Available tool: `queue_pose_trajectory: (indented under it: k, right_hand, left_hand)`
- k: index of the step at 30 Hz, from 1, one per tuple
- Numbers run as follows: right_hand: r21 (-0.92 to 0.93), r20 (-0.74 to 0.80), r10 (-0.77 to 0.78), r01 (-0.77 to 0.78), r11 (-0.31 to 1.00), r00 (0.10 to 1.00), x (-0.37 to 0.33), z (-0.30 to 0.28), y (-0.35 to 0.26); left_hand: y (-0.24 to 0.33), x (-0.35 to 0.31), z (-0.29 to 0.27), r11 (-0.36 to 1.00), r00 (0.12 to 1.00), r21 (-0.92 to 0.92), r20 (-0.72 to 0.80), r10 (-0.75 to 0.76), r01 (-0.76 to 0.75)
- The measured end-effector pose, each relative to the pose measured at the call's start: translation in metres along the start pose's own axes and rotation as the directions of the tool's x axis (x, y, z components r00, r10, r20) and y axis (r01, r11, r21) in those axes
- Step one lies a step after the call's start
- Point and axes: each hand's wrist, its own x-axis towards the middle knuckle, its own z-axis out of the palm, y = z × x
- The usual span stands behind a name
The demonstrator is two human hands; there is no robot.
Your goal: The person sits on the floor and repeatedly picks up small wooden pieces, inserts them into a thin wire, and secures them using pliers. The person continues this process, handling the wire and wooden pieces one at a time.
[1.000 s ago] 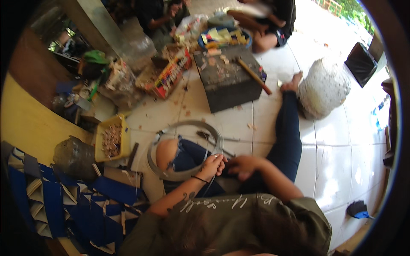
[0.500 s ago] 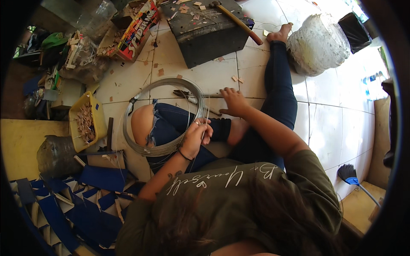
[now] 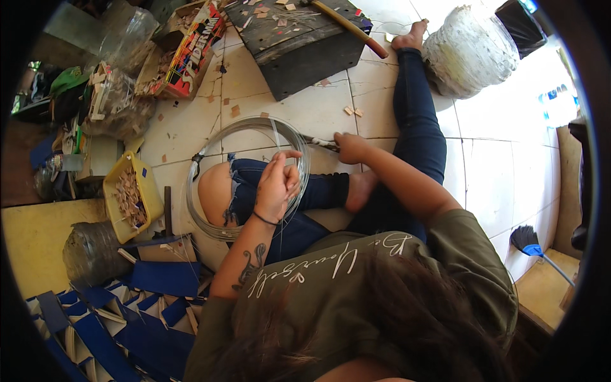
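"Two hands over this wire: what is each one on?"

"Right hand (image 3: 354, 148) is closed round the end of some pliers (image 3: 323, 143), just beside the coil's far right edge. Left hand (image 3: 277, 186) is over the right part of the coil of wire (image 3: 213, 229), forefinger stretched out, other fingers curled. I can't tell whether they pinch a strand."

"Where does the coil sit?"

"It rings the bent knee (image 3: 215, 194), with a dark tie (image 3: 196, 158) on its left side."

"How would you expect it to handle?"

"Springy and smooth, I'd guess, not fragile but easy to tangle. Loose strands could whip or slip through the fingers. I'd take hold of the whole bundle at the tie, where the turns gather."

"And the surface round it?"

"Glossy white floor tiles (image 3: 496, 165), cracked in places, with wood chips (image 3: 354, 111) scattered past the coil. They look hard, maybe slick."

"The rest of the room?"

"Beyond the coil, a dark block (image 3: 309, 73) carries a hammer (image 3: 347, 25). Left of the coil, a yellow tub (image 3: 153, 207) holds wood scraps (image 3: 129, 197); nearer the body on that side lie blue pieces (image 3: 162, 277). Well to the coil's right stands a broom (image 3: 527, 240)."
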Motion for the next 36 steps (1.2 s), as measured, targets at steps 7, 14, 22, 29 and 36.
queue_pose_trajectory:
  k: [7, 14, 22, 29, 36]
  right_hand:
    - [0.939, 0.131, -0.13, -0.082, 0.333, 0.983, -0.062, -0.029, 0.026]
    - [0.998, 0.039, -0.285, -0.023, 0.061, 0.958, -0.092, -0.028, 0.013]
    - [0.995, 0.061, -0.31, -0.032, 0.1, 0.949, -0.081, -0.024, 0.009]
    - [0.961, 0.193, -0.216, -0.14, 0.239, 0.957, -0.081, -0.03, 0.015]
    - [0.964, 0.145, -0.241, -0.083, 0.253, 0.96, -0.082, -0.036, 0.01]
  left_hand:
    - [-0.012, 0.037, 0.012, 0.981, 0.993, 0.164, 0.034, -0.114, 0.107]
    - [-0.031, 0.05, 0.003, 0.981, 0.989, 0.14, 0.04, -0.141, 0.134]
    - [-0.033, 0.052, -0.009, 0.982, 0.973, 0.053, 0.139, -0.185, 0.179]
    - [-0.034, 0.051, -0.008, 0.98, 0.974, 0.119, 0.147, -0.174, 0.158]
    - [-0.038, 0.053, -0.008, 0.964, 0.969, 0.213, 0.156, -0.194, 0.159]
